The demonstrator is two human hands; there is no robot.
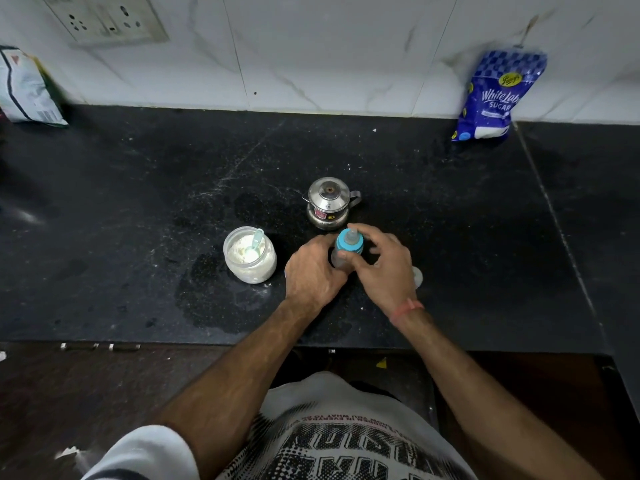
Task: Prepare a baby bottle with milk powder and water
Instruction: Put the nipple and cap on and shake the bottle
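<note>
**A:** And there it was, the baby bottle [347, 251] standing upright on the black counter [138, 202], right in the middle and close to the front edge. How did the hands sit?

**B:** Both were on it! The left hand [313, 271] wrapped round the clear body of the bottle from the left side, fingers curled about it. The right hand [381, 265] came in from the right, thumb and fingers curled at the blue collar [349, 244] under the teat [352, 234]. The collar and teat were on the bottle.

**A:** Anything inside the bottle?

**B:** Couldn't tell; the hands covered most of the body.

**A:** And the powder?

**B:** The open jar of white powder [250, 255] stood just left of the left hand, a pale blue scoop [255, 241] resting in it, handle up. Some white specks lay on the counter round its base.

**A:** Behind the bottle?

**B:** A small lidded steel pot [329, 202] with a handle to its right, standing just behind the bottle, very near the right hand's fingertips. Whether they touched, I couldn't say.

**A:** And further out?

**B:** A blue sugar bag [495, 98] leaned on the tiled wall [311, 57] at the far right, well apart. A white packet [27, 88] sat at the far left, below a wall socket [104, 19]. A reddish thread band [407, 310] circled the right wrist.
</note>
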